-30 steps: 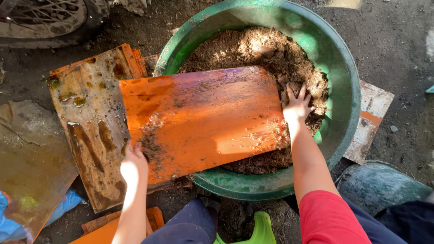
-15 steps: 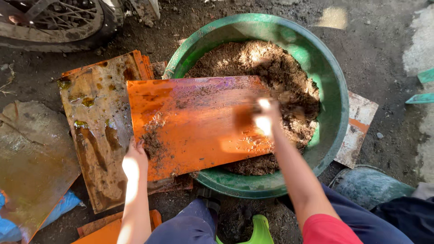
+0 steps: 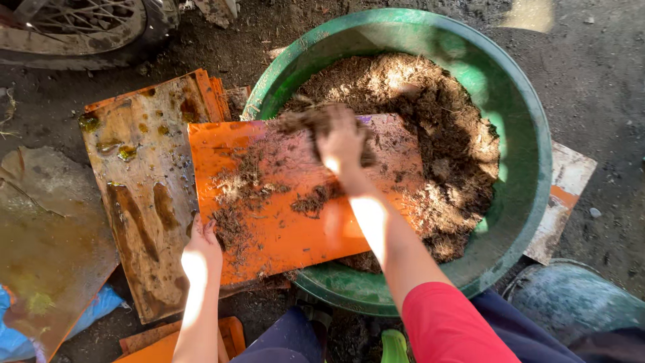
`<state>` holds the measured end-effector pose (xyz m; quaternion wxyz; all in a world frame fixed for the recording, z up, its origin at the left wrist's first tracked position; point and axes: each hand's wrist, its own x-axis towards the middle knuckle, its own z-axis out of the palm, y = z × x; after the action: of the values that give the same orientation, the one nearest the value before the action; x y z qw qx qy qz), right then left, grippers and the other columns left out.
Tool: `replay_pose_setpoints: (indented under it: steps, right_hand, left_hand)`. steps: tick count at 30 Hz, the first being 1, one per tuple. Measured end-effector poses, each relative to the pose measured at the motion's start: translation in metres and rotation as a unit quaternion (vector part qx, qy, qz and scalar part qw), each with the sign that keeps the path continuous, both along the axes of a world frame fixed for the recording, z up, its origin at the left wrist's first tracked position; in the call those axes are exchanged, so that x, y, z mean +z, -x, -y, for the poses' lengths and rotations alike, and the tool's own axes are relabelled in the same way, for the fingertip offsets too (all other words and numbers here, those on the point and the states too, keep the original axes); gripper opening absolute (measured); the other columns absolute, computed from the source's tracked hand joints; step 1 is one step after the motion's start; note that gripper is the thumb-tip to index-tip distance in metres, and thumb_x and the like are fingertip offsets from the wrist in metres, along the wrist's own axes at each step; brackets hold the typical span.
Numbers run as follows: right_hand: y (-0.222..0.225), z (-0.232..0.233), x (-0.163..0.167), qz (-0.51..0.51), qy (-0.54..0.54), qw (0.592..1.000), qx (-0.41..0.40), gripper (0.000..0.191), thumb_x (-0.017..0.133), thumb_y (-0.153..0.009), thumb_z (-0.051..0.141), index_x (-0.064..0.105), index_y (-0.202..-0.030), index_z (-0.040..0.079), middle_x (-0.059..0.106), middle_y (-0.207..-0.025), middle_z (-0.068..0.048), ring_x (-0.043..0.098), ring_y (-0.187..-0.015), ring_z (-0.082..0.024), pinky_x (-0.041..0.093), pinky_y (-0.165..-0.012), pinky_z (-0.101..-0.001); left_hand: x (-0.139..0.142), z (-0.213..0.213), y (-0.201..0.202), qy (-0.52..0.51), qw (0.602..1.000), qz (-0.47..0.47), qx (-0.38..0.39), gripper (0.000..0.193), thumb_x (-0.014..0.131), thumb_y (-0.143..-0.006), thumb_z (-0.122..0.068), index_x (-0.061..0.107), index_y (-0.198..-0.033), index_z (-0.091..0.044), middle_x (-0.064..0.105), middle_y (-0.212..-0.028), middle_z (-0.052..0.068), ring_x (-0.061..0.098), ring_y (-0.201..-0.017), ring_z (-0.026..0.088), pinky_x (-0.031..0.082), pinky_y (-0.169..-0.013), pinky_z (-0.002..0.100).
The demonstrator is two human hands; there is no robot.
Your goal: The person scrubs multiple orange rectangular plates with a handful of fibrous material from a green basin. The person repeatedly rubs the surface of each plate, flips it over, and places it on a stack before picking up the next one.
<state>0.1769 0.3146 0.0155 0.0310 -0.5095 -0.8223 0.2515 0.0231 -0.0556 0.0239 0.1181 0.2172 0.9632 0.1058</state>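
Change, right hand: half a second ago the right hand hung blurred over the right end of the orange board; now it is nearer the middle of the board's far edge, a clump of brown fibrous soil under it.
Change, board: more loose soil lies scattered across the left and middle of the board than before.
Change, left hand: the left hand stays at the board's near-left corner.
Right fingers: curled down around the clump of soil — motion blur hides how tightly.
Left fingers: pressed together over the board's near-left edge, thumb side underneath and hidden.
Where the board is: slanted across the left rim of the green tub, its right part over the soil in the tub, its left part lying on a stained wooden panel.
Surface: dark bare earth, lit in patches by low sun.
Surroundings: a spoked wheel far left; a worn brown sheet at left with blue plastic under it; a pale flat slab beneath the tub's right side; a grey rounded object near right.
Counts: one tub, one orange board in hand, one stained panel with more orange edges behind it, two hands — both the person's own.
Clothing: a red sleeve on the right arm.
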Motion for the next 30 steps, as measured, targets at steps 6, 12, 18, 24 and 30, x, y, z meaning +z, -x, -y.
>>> replay_pose_setpoints:
  steps: [6,12,18,24,30]
  right_hand:
    - [-0.098,-0.076,-0.019,0.1,0.08,0.961,-0.245,0.061,0.037,-0.108,0.046,0.025,-0.161,0.017,0.019,-0.169,-0.007,0.012,-0.156,-0.028,0.007,-0.125,-0.0607]
    - [-0.013,-0.021,0.008,-0.091,0.163,0.921,-0.342,0.052,0.034,-0.108,0.036,0.034,-0.15,0.006,0.026,-0.162,-0.013,0.021,-0.15,-0.026,0.004,-0.124,-0.0595]
    - [0.107,0.133,0.093,-0.117,0.033,0.993,0.008,0.078,0.035,-0.105,0.056,0.008,-0.161,0.009,-0.004,-0.166,-0.02,-0.006,-0.153,-0.038,-0.004,-0.112,-0.0747]
    - [0.056,0.17,0.121,0.041,0.127,0.972,0.194,0.063,0.033,-0.103,0.054,0.011,-0.161,0.039,-0.014,-0.17,-0.012,-0.014,-0.155,-0.038,-0.007,-0.116,-0.0751]
    - [-0.015,0.073,0.059,0.022,0.021,0.998,0.046,0.068,0.044,-0.104,0.041,0.015,-0.165,0.026,-0.011,-0.169,-0.014,-0.008,-0.156,-0.038,-0.006,-0.117,-0.0754]
  left_hand:
    - [0.005,-0.002,-0.002,-0.009,1.0,-0.015,-0.016,0.045,0.05,-0.107,-0.029,0.055,-0.15,-0.015,0.072,-0.074,0.011,0.061,-0.048,0.022,0.05,-0.046,0.036]
    - [-0.002,-0.001,-0.002,-0.078,0.996,-0.031,-0.036,0.046,0.048,-0.105,-0.021,0.053,-0.149,-0.008,0.078,-0.099,0.004,0.064,-0.05,0.018,0.051,-0.045,0.033]
    - [-0.006,0.001,0.002,0.005,0.998,-0.041,-0.042,0.046,0.048,-0.107,-0.02,0.053,-0.151,-0.009,0.078,-0.101,0.001,0.065,-0.05,0.019,0.052,-0.046,0.031]
    - [-0.016,0.003,-0.003,-0.07,0.99,-0.104,-0.069,0.042,0.05,-0.106,-0.019,0.059,-0.146,-0.007,0.078,-0.103,0.006,0.069,-0.059,0.022,0.055,-0.055,0.034]
    - [-0.01,-0.005,-0.012,-0.011,0.998,-0.036,-0.042,0.04,0.048,-0.109,-0.02,0.061,-0.145,-0.008,0.076,-0.089,0.011,0.068,-0.057,0.025,0.055,-0.054,0.037]
